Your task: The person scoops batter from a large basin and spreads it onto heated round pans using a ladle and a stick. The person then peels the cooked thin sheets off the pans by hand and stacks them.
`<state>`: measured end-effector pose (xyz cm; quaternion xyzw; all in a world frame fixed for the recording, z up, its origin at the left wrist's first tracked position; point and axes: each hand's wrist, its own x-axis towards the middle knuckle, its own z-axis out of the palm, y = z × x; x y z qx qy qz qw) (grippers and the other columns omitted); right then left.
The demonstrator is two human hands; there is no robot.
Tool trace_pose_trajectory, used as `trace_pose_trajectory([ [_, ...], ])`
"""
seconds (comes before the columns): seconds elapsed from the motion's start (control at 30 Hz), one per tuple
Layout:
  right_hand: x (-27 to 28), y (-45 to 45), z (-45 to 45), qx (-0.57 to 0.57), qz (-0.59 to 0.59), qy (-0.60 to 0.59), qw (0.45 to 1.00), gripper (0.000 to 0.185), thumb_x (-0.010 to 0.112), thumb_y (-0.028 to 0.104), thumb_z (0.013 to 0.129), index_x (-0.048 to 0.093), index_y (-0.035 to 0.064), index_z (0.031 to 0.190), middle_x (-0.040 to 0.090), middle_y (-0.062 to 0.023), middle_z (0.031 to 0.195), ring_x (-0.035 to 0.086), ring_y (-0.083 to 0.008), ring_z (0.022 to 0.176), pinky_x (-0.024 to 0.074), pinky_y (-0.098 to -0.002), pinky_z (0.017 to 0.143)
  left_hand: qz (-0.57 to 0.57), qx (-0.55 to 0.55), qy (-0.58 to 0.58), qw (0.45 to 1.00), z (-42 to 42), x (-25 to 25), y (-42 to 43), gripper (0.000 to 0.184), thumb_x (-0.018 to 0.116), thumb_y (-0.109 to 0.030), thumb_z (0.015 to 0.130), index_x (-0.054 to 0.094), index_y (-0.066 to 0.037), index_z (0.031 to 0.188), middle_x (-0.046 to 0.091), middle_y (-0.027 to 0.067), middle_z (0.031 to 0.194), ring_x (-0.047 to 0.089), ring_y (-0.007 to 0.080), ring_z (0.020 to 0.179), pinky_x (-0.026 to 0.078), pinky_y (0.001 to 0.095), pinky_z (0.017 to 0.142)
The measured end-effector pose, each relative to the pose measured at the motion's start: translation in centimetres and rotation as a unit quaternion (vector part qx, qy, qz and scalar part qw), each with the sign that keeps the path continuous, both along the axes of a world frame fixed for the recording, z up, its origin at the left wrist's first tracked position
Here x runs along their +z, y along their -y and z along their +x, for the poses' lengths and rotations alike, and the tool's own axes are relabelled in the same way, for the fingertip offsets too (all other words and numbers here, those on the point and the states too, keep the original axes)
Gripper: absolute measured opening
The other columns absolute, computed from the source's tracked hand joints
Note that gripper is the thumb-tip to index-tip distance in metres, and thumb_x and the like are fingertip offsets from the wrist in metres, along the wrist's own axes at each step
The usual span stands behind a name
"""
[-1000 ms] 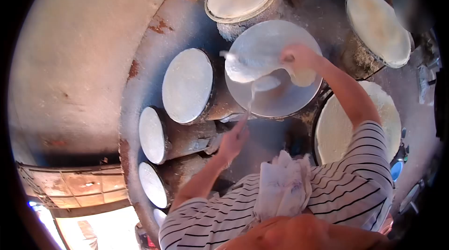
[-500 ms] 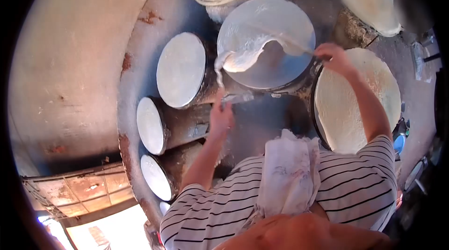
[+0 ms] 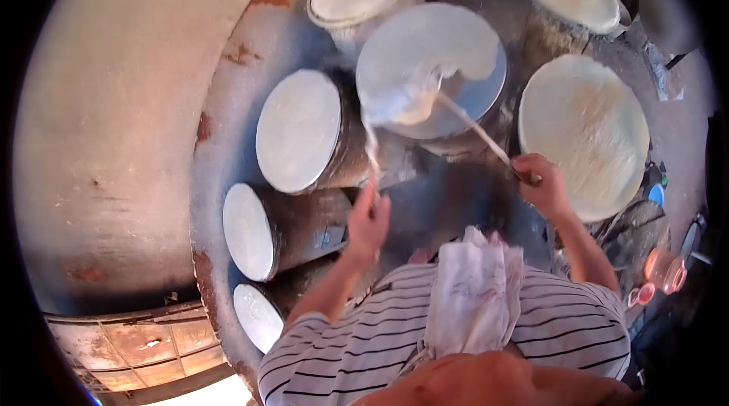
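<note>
On griddle [image 3: 488, 93], bare at lower right, had batter [image 3: 418, 38] ahead of both hands. Clenched stick [image 3: 480, 131] in right hand [image 3: 543, 182], aimed up-left along long axis to batter's edge. Gripped handle [image 3: 371, 149] in left hand [image 3: 368, 220], pointing ahead to griddle's near-left rim.

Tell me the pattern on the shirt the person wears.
The shirt is whitish with thin dark stripes, as the head view shows best.

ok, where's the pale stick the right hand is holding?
In the head view, the pale stick is above and right of centre, slanting up-left from the right hand to the partly coated round plate.
</note>
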<state>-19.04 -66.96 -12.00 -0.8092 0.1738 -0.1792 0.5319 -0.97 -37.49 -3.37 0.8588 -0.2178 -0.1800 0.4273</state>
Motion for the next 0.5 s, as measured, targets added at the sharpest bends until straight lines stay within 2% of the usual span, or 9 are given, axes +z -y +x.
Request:
trace_pose_trajectory([
  [0.1, -2.8, -11.6, 9.8, -0.004, 0.252, -0.008, 0.968, 0.029, 0.061, 0.002, 0.079, 0.057, 0.0057, 0.108, 0.064, -0.0064, 0.09, 0.059, -0.0123, 0.068, 0.0451, -0.0261, 0.055, -0.167, 0.021, 0.005, 0.986, 4.0, 1.1, -1.8, 0.059, 0.038, -0.004, 0.096, 0.011, -0.011, 0.149, 0.039, -0.0019, 0.055, 0.034, 0.0043, 0.04, 0.032, 0.0212, 0.036],
  [0.17, -5.9, -18.6, 19.9, -0.023, 0.381, 0.059, 0.923, 0.026, 0.057, 0.009, 0.087, 0.049, 0.007, 0.112, 0.062, -0.0065, 0.083, 0.054, -0.0102, 0.057, 0.0408, -0.025, 0.046, -0.291, 0.014, -0.053, 0.955, 4.8, 2.4, -2.7, 0.06, 0.039, -0.006, 0.097, 0.009, -0.013, 0.149, 0.039, -0.0014, 0.055, 0.033, 0.0051, 0.039, 0.032, 0.021, 0.036],
  [0.23, -7.2, -22.6, 27.5, -0.079, 0.451, 0.123, 0.88, 0.023, 0.053, 0.014, 0.092, 0.044, 0.009, 0.113, 0.06, -0.006, 0.077, 0.05, -0.0095, 0.049, 0.0382, -0.025, 0.04, -0.329, -0.025, -0.058, 0.942, 5.8, 2.8, -5.2, 0.061, 0.038, -0.007, 0.097, 0.007, -0.013, 0.149, 0.038, -0.0006, 0.055, 0.033, 0.0055, 0.039, 0.032, 0.0217, 0.035],
  [0.27, -6.5, -24.1, 28.5, -0.127, 0.471, 0.114, 0.865, 0.022, 0.052, 0.015, 0.093, 0.044, 0.0102, 0.112, 0.058, -0.0052, 0.074, 0.048, -0.0093, 0.047, 0.0375, -0.025, 0.04, -0.336, -0.037, -0.067, 0.939, 6.4, 2.9, -6.7, 0.06, 0.038, -0.008, 0.098, 0.007, -0.014, 0.149, 0.038, -0.0001, 0.055, 0.033, 0.0059, 0.038, 0.032, 0.022, 0.035],
  [0.3, -6.2, -25.7, 28.5, -0.171, 0.494, 0.094, 0.847, 0.02, 0.05, 0.016, 0.093, 0.043, 0.0114, 0.111, 0.056, -0.0044, 0.071, 0.046, -0.0091, 0.046, 0.0368, -0.025, 0.039, -0.351, -0.049, -0.069, 0.932, 7.1, 3.1, -7.5, 0.06, 0.039, -0.009, 0.098, 0.007, -0.014, 0.149, 0.038, -0.0001, 0.055, 0.033, 0.0058, 0.038, 0.032, 0.0222, 0.035],
  [0.33, -6.4, -27.1, 28.0, -0.192, 0.479, 0.159, 0.842, 0.02, 0.05, 0.016, 0.094, 0.043, 0.0137, 0.112, 0.051, -0.0016, 0.069, 0.042, -0.0082, 0.045, 0.0341, -0.0244, 0.038, -0.354, -0.049, -0.081, 0.931, 7.2, 3.4, -9.0, 0.06, 0.039, -0.009, 0.098, 0.007, -0.015, 0.149, 0.038, -0.0002, 0.055, 0.032, 0.0058, 0.038, 0.031, 0.0223, 0.035],
  [0.37, -6.8, -28.3, 25.9, -0.194, 0.511, 0.157, 0.822, 0.025, 0.05, 0.018, 0.094, 0.042, 0.0148, 0.118, 0.047, 0.0, 0.07, 0.038, -0.0071, 0.045, 0.0308, -0.0238, 0.038, -0.348, -0.044, -0.098, 0.931, 6.8, 3.7, -10.9, 0.06, 0.039, -0.009, 0.098, 0.007, -0.015, 0.149, 0.038, -0.0002, 0.055, 0.032, 0.0057, 0.038, 0.031, 0.0225, 0.035],
  [0.5, -5.8, -30.4, 18.8, -0.268, 0.511, 0.13, 0.807, 0.036, 0.051, 0.018, 0.094, 0.042, 0.0166, 0.129, 0.045, 0.0006, 0.07, 0.035, -0.0061, 0.045, 0.0278, -0.0229, 0.038, -0.369, -0.076, -0.139, 0.916, 7.7, 4.4, -13.0, 0.06, 0.04, -0.009, 0.098, 0.009, -0.016, 0.149, 0.038, -0.0009, 0.055, 0.031, 0.0053, 0.039, 0.031, 0.0225, 0.035],
])
